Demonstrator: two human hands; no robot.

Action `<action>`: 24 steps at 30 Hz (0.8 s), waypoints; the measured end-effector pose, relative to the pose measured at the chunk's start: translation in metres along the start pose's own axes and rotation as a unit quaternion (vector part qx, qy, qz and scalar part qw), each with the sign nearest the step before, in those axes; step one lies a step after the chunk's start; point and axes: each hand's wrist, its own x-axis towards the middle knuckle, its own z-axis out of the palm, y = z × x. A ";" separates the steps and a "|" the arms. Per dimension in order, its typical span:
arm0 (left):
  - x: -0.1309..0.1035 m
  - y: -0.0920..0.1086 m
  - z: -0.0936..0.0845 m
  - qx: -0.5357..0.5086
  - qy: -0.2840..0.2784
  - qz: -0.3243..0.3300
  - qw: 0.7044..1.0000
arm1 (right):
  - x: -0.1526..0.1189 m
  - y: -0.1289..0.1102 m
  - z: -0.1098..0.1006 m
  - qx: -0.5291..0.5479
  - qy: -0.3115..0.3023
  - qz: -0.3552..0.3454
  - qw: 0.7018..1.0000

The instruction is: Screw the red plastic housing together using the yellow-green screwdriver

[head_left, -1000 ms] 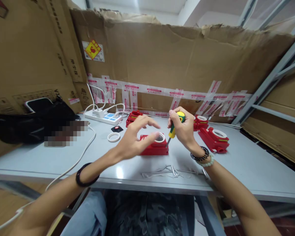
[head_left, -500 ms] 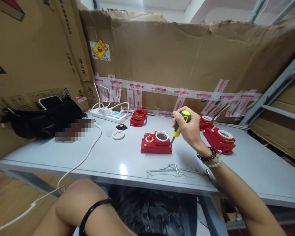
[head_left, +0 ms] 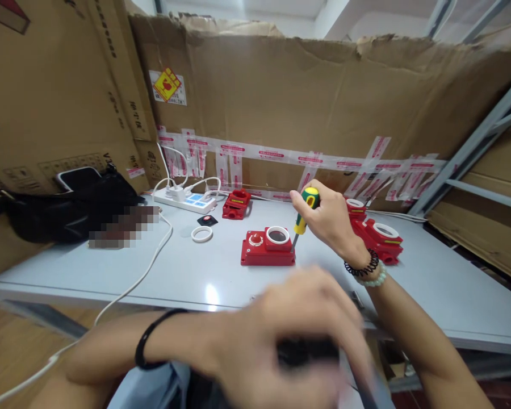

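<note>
The right hand (head_left: 330, 221) grips a screwdriver (head_left: 301, 220) with a yellow-and-green handle, fingers (head_left: 300, 203) wrapped around the handle top and pressed together on it. The tool stands nearly upright, tilted slightly, with its tip down at the right end of the red housing (head_left: 267, 249). This posture puts the shaft roughly in line with a fastener driven from above, though the fastener itself is too small to make out.

The red housing lies flat on the grey surface (head_left: 196, 278), near the middle and directly ahead of the person — a flat base keeps it steady under downward pressure. A white ring is seated in its round opening, and a small round button sits to the left of that opening.

The left hand (head_left: 298, 335) is close to the camera at the near edge of the surface, heavily blurred. It appears to be closed over something dark, but whether the fingers pinch it or only cover it cannot be told.

Spare parts lie within reach: a loose white ring (head_left: 201, 234) to the left, a smaller red part (head_left: 236, 204) behind, and further red housings (head_left: 377, 238) to the right, partly hidden behind the right hand. A power strip (head_left: 184, 200) sits against the cardboard wall (head_left: 281, 102), and a black bag (head_left: 68, 210) rests at the far left.
</note>
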 end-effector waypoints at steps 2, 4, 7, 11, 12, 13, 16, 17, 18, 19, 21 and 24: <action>0.009 -0.030 -0.013 0.076 0.095 -0.040 0.992 | 0.003 -0.002 -0.003 -0.036 -0.031 -0.006 0.999; 0.014 -0.065 -0.023 0.200 0.092 -0.136 0.966 | 0.006 -0.005 -0.006 -0.094 -0.049 -0.013 0.994; 0.013 -0.107 -0.029 0.247 -0.031 -0.223 0.942 | 0.011 -0.009 -0.011 -0.198 -0.076 -0.021 0.977; 0.005 -0.129 -0.021 0.222 -0.106 -0.256 0.935 | 0.020 -0.013 -0.017 -0.264 -0.083 -0.011 0.961; 0.004 -0.131 -0.018 0.221 -0.105 -0.257 0.935 | 0.023 -0.014 -0.017 -0.257 -0.084 -0.010 0.963; 0.003 -0.132 -0.016 0.222 -0.101 -0.255 0.936 | 0.025 -0.015 -0.018 -0.246 -0.090 -0.012 0.965; 0.002 -0.134 -0.015 0.216 -0.089 -0.249 0.940 | 0.031 -0.017 -0.019 -0.226 -0.142 -0.037 0.963; 0.001 -0.135 -0.015 0.211 -0.086 -0.248 0.942 | 0.032 -0.018 -0.020 -0.228 -0.163 -0.047 0.959; 0.001 -0.135 -0.015 0.206 -0.084 -0.247 0.943 | 0.033 -0.018 -0.021 -0.232 -0.181 -0.058 0.954; 0.001 -0.136 -0.016 0.202 -0.081 -0.247 0.944 | 0.033 -0.018 -0.023 -0.236 -0.195 -0.069 0.950; 0.001 -0.136 -0.016 0.194 -0.077 -0.246 0.947 | 0.033 -0.016 -0.027 -0.233 -0.215 -0.103 0.943; 0.001 -0.134 -0.016 0.190 -0.077 -0.245 0.948 | 0.034 -0.013 -0.038 -0.199 -0.256 -0.176 0.929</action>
